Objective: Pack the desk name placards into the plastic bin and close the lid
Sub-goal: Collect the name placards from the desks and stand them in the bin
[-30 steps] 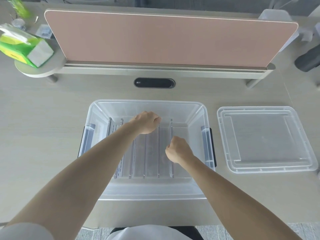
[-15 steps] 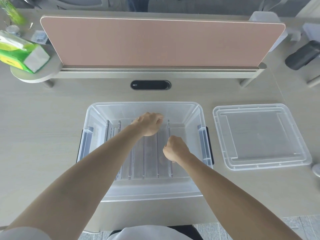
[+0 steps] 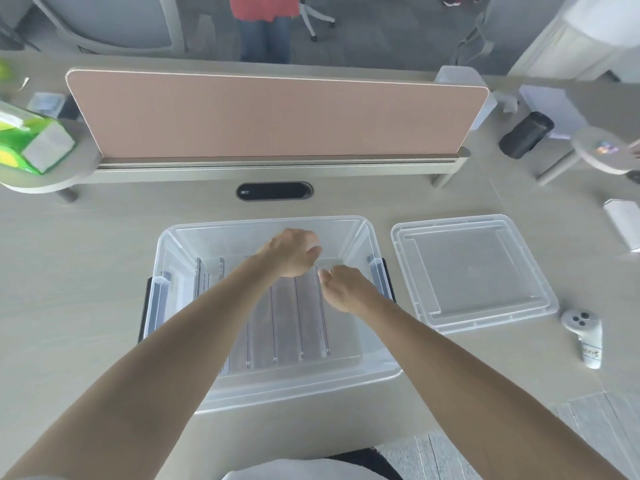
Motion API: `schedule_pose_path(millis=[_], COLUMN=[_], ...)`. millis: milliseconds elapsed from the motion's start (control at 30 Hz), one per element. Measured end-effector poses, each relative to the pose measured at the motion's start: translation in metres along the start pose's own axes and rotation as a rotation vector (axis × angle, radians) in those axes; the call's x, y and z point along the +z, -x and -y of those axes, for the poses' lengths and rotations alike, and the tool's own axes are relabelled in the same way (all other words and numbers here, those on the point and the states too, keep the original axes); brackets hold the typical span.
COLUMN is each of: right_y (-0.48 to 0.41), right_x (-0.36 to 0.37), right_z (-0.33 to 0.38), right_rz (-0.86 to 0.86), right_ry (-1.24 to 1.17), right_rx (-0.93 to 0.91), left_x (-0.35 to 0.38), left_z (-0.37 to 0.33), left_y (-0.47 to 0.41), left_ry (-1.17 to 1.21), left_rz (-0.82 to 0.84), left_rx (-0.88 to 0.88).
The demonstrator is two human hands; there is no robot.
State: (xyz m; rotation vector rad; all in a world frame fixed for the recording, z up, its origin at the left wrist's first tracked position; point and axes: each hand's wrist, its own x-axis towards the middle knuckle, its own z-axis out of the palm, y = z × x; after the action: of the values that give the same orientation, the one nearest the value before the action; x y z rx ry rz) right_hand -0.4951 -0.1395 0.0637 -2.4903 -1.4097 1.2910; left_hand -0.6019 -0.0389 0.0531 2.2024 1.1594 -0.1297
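While both grips reach into clear bin [image 3: 263,226], placards [image 3: 284,327] lie in row on its floor. Left grip [image 3: 291,252] loosely curled, nothing seen in it. Right grip [image 3: 341,289] at top edge of rightmost placard — pinching or not, cannot tell. Lid [image 3: 474,271] flat on tabletop [image 3: 69,271] just right of bin, white controller [image 3: 583,337] near lid's corner. Pink divider [image 3: 277,116] behind. Bin close to tabletop's front edge.

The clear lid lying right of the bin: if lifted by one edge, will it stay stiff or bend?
The lid looks thin and wide, so it would probably flex a little. Its raised rim likely adds some stiffness and a hold. Being thin clear plastic, it is probably light.
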Motion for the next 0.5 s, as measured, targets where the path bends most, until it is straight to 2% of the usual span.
schedule_pose_path(millis=[167, 233, 500], right_y=[0.029, 0.042, 0.078], right_x=[-0.042, -0.059, -0.108], right_z=[-0.02, -0.036, -0.113], right_rz=[-0.143, -0.172, -0.304], right_ry=[-0.219, -0.331, -0.327], right_rx=[0.053, 0.015, -0.055], left_x=[-0.007, -0.006, 0.018], left_z=[-0.036, -0.052, -0.121], left_y=[0.002, 0.004, 0.013], left_ry=[0.123, 0.162, 0.171], left_rz=[-0.106, -0.128, -0.132], left_rx=[0.045, 0.053, 0.087])
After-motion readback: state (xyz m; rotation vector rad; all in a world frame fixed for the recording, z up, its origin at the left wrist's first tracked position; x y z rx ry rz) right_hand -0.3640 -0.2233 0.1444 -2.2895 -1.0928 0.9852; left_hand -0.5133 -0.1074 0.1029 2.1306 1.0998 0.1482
